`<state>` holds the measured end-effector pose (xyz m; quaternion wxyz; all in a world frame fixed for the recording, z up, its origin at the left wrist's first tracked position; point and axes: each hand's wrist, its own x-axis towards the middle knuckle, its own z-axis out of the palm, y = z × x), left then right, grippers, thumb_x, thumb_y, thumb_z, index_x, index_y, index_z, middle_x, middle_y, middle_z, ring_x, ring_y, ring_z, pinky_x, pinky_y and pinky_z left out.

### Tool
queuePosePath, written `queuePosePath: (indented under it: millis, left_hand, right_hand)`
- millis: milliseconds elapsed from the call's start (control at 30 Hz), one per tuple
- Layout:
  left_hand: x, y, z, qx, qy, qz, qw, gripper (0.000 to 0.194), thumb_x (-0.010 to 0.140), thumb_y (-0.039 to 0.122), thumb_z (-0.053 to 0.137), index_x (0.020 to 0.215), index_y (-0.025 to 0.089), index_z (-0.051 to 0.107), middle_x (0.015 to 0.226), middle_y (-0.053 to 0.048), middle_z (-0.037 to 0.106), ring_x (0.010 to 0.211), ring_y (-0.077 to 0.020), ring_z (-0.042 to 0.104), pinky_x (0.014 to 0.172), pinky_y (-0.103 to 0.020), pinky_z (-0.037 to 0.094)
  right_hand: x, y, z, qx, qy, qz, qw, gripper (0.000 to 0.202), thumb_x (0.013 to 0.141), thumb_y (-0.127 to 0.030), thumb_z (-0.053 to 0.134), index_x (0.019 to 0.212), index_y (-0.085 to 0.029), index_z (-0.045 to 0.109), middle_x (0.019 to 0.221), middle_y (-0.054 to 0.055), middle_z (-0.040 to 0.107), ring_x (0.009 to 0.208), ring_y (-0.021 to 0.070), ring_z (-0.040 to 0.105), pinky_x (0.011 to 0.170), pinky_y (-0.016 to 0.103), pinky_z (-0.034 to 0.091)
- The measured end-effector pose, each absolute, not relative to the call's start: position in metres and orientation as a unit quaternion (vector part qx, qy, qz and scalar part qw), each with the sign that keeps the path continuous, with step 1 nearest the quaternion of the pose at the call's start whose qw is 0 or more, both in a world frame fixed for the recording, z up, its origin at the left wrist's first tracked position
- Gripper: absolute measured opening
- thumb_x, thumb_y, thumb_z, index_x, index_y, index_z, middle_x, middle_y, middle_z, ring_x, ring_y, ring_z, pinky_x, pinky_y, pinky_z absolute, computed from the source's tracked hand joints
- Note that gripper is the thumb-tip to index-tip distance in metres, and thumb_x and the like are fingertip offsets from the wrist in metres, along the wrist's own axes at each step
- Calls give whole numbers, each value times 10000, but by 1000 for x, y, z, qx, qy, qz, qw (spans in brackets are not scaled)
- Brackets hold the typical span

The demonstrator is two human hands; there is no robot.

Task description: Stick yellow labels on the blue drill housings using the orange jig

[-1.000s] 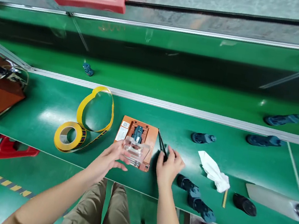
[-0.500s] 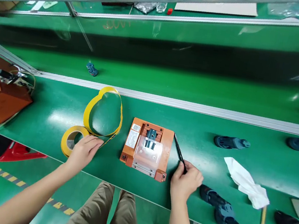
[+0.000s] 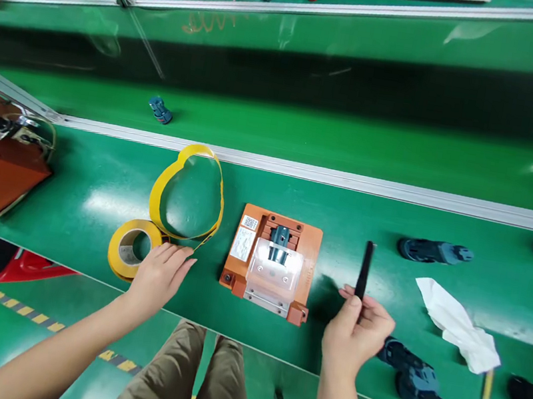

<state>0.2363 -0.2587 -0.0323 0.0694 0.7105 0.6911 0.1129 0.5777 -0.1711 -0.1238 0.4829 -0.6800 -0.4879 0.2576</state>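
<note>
My left hand (image 3: pixel 161 272) is closed at the table's front, its fingers pressed together on the end of a yellow tape strip (image 3: pixel 158 192). The strip stands on edge in a wide loop behind the hand. A roll of yellow tape (image 3: pixel 121 247) lies flat beside that hand, partly covered by it. My right hand (image 3: pixel 358 329) grips a slim black tool (image 3: pixel 365 269), raised upright; its exact kind is unclear. Between my hands sits an orange fixture (image 3: pixel 309 253) with a clear plate (image 3: pixel 274 281) and a dark blue-grey part (image 3: pixel 281 237) in its slot.
At right lie a dark tool housing (image 3: pixel 433 251), a crumpled white cloth (image 3: pixel 461 328) and a row of dark housings (image 3: pixel 433 391). A small dark part (image 3: pixel 160 110) stands beyond the metal rail (image 3: pixel 272 164). An orange machine (image 3: pixel 1 178) occupies the left end.
My right hand has moved right, away from the fixture's corner, and turned the black tool upright. My left hand stays by the tape. The view has shifted slightly.
</note>
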Motion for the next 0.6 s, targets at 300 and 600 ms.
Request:
queuePosePath:
  millis: [300,600]
  left_hand:
    - [261,-223,-60,641,762,39,81,364,989,316,496,1256,98,611,1024,-182,746,909,-310,697,789,-397,487]
    - [259,-205,-71,583,796,86,137,361,1005,205,385,1260,108,621,977,-183,751,894,-295,703,745,-349,503]
  right_hand:
    - [431,-86,-33,-277,-802,484,214,233,973,-256,518,1123,-242,695,1180,56,698,1045,192,673,921,325,522]
    - [377,-36,-57,-194,-928,315,-32,189,949,-226,578,1080,-288,699,1154,-10,745,973,208,695,701,270,450]
